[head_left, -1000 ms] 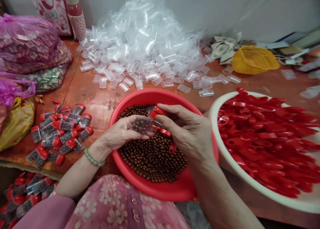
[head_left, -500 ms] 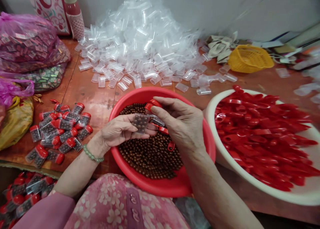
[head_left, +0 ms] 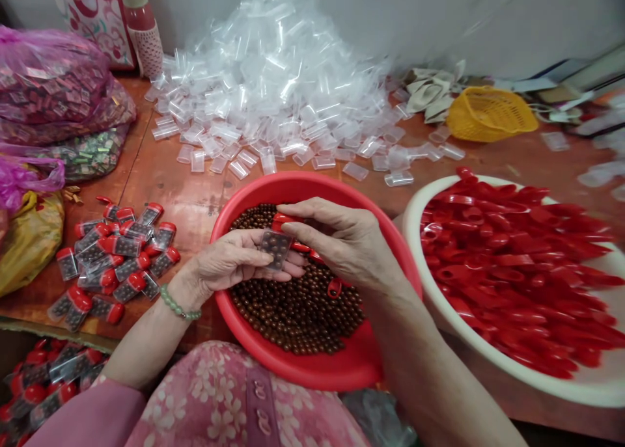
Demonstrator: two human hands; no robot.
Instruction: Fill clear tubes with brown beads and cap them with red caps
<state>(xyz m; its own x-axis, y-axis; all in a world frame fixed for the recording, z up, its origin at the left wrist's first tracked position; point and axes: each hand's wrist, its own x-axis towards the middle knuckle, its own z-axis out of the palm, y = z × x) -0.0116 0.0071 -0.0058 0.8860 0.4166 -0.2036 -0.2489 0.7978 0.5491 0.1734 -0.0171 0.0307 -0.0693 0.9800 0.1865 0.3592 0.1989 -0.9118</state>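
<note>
My left hand (head_left: 239,257), with a green bead bracelet at its wrist, grips a small clear plastic container (head_left: 276,248) filled with dark brown balls. Just above its upper end, my right hand (head_left: 336,235) pinches a red plastic cap (head_left: 283,222) between thumb and fingers. Whether cap and container touch is hard to make out. Both hands are over a red basin (head_left: 398,252) that holds many loose brown balls (head_left: 288,317). Another red cap (head_left: 334,287) lies on the balls below my right hand, which partly hides more red pieces.
To the right, a white basin (head_left: 415,232) holds a heap of red caps (head_left: 508,271). Capped, filled containers (head_left: 129,248) lie at the left. Empty clear containers (head_left: 273,82) are piled behind. A yellow basket (head_left: 491,115) and pink bags (head_left: 49,82) stand farther back.
My right hand has moved left and slightly down, bringing the red cap from the upper right to just above the clear container. My left hand has stayed nearly in place.
</note>
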